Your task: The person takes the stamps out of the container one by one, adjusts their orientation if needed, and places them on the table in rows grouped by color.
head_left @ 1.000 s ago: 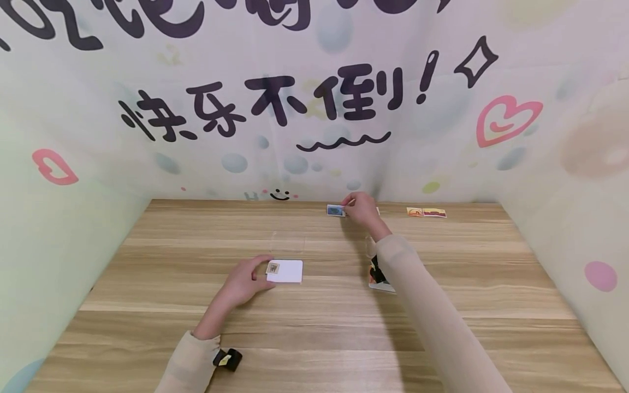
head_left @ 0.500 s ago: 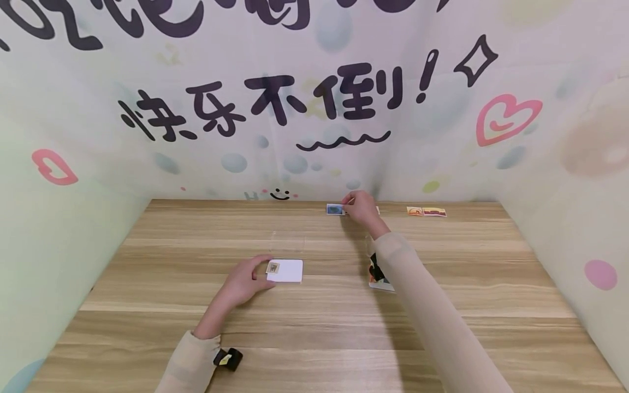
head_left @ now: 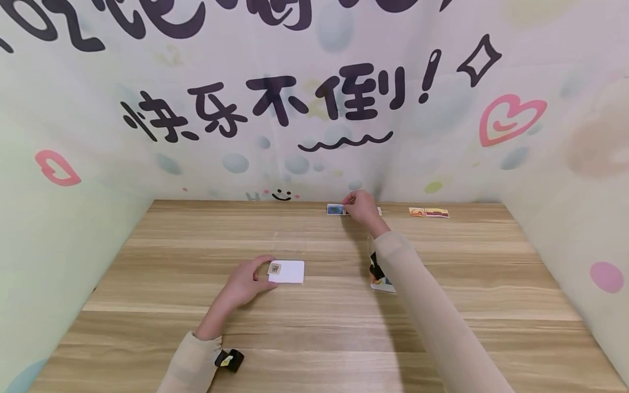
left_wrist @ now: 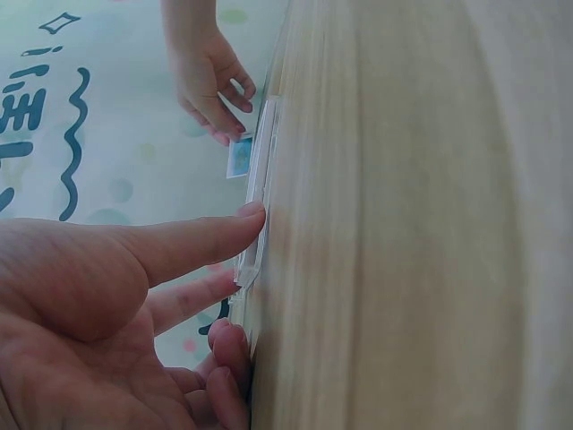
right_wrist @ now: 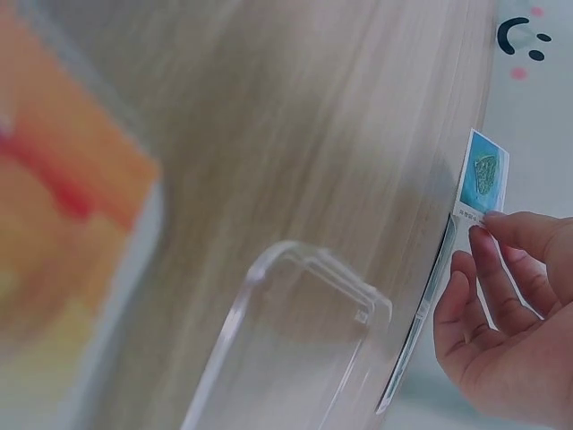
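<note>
In the head view my left hand [head_left: 245, 281] spans a shallow clear plastic case [left_wrist: 255, 202] with a white face [head_left: 291, 272], its thumb and a finger gripping opposite edges. On the white face, at its left end, lies a small brownish stamp [head_left: 274, 268]. At the far edge of the table my right hand [head_left: 362, 208] pinches the corner of a blue stamp [right_wrist: 483, 175] between thumb and index finger. The stamp stands tilted up in the right wrist view, a green shape printed on it. Other small pieces beside it are mostly hidden behind this hand.
Two orange and yellow stamps [head_left: 428, 213] lie at the back right. Under the right forearm is a case with an orange picture [head_left: 380, 283], partly covered by the sleeve. A transparent lid [head_left: 289, 242] lies behind the white-faced case. A printed cloth wall [head_left: 206, 174] borders the table's back.
</note>
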`<control>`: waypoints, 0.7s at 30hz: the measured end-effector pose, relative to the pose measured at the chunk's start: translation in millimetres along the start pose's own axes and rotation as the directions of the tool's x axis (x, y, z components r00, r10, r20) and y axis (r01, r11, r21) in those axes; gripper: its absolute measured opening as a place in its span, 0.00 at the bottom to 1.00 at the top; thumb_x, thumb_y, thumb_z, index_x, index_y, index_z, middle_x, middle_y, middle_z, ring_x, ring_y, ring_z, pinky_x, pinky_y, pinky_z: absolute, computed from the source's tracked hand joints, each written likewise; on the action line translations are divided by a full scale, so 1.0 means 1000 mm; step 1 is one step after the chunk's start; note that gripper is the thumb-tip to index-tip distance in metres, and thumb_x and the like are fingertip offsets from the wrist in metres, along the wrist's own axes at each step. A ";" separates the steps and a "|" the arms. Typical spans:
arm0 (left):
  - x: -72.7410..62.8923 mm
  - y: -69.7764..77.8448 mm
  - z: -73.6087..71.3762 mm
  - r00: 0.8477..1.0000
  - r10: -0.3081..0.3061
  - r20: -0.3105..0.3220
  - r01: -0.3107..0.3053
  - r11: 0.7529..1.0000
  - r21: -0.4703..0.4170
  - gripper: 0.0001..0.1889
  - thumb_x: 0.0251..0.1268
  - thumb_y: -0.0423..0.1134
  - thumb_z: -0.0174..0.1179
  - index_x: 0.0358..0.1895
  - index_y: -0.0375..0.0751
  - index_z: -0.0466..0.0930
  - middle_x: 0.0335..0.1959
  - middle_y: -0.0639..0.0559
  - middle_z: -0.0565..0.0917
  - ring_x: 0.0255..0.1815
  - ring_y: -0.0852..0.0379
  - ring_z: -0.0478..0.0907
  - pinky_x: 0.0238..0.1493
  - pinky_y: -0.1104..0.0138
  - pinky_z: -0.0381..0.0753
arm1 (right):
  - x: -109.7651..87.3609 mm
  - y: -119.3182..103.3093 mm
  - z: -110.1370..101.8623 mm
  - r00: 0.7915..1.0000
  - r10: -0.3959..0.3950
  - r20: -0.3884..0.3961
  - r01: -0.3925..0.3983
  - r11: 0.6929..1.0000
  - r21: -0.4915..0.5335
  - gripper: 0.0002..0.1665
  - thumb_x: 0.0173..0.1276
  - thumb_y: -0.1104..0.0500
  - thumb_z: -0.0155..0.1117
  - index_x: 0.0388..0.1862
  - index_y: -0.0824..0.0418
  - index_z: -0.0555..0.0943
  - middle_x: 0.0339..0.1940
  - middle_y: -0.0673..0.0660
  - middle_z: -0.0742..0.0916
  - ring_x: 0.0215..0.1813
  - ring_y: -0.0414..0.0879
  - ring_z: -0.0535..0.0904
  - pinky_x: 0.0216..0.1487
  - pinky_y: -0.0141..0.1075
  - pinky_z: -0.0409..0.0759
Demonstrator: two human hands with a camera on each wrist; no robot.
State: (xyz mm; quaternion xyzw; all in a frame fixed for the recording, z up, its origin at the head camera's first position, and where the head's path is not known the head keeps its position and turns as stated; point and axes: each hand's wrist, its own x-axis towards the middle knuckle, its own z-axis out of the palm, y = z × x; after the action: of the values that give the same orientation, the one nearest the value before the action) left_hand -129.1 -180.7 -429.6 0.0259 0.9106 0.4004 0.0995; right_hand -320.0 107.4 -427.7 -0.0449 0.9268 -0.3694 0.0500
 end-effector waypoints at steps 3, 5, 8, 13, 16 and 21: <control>0.000 -0.001 0.000 1.000 0.000 -0.002 0.000 1.000 -0.002 0.33 0.61 0.34 0.75 0.70 0.32 0.77 0.26 0.49 0.68 0.25 0.55 0.62 0.29 0.65 0.64 | 0.001 0.000 0.001 1.000 -0.004 0.000 0.004 1.000 -0.001 0.09 0.77 0.64 0.64 0.48 0.68 0.87 0.51 0.66 0.90 0.51 0.57 0.83 0.54 0.45 0.80; 0.000 -0.001 0.001 1.000 -0.003 -0.005 0.003 1.000 -0.003 0.32 0.61 0.34 0.75 0.69 0.32 0.77 0.26 0.49 0.68 0.25 0.55 0.62 0.29 0.66 0.64 | 0.002 0.000 0.002 1.000 -0.012 -0.004 0.012 1.000 -0.003 0.09 0.76 0.64 0.64 0.48 0.68 0.87 0.50 0.66 0.90 0.52 0.57 0.84 0.55 0.46 0.80; 0.000 -0.002 0.001 1.000 -0.006 -0.009 0.006 1.000 -0.001 0.32 0.62 0.33 0.75 0.69 0.33 0.77 0.26 0.49 0.68 0.24 0.55 0.62 0.28 0.66 0.64 | 0.002 0.000 0.003 1.000 -0.019 -0.010 0.019 1.000 -0.006 0.09 0.76 0.65 0.65 0.47 0.68 0.88 0.49 0.66 0.90 0.52 0.58 0.84 0.56 0.47 0.81; 0.000 -0.001 0.002 1.000 -0.003 -0.016 0.003 1.000 -0.007 0.32 0.61 0.33 0.75 0.69 0.32 0.77 0.25 0.49 0.68 0.24 0.55 0.62 0.28 0.66 0.64 | 0.004 0.001 0.004 1.000 -0.008 -0.014 0.008 1.000 -0.002 0.08 0.76 0.65 0.65 0.47 0.68 0.88 0.50 0.66 0.90 0.52 0.57 0.83 0.55 0.46 0.80; 0.000 -0.001 0.001 1.000 0.000 -0.017 -0.001 1.000 -0.007 0.32 0.61 0.33 0.75 0.69 0.32 0.77 0.25 0.49 0.68 0.24 0.55 0.62 0.28 0.66 0.64 | 0.006 0.002 0.005 1.000 -0.007 -0.019 0.007 1.000 0.004 0.08 0.76 0.65 0.65 0.47 0.68 0.87 0.50 0.66 0.90 0.51 0.57 0.84 0.54 0.46 0.80; 0.001 -0.001 0.001 1.000 0.001 -0.014 -0.001 1.000 0.003 0.32 0.62 0.33 0.75 0.69 0.32 0.77 0.25 0.50 0.68 0.24 0.55 0.62 0.28 0.66 0.64 | 0.009 0.003 0.005 1.000 -0.014 -0.021 0.015 1.000 0.007 0.08 0.75 0.65 0.65 0.47 0.69 0.87 0.49 0.66 0.90 0.50 0.56 0.84 0.52 0.44 0.81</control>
State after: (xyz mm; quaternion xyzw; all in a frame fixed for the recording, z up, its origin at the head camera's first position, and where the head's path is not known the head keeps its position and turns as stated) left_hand -130.4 -180.9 -431.0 0.0235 0.9117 0.3995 0.0928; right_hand -328.3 105.0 -434.3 -0.0476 0.9256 -0.3736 0.0376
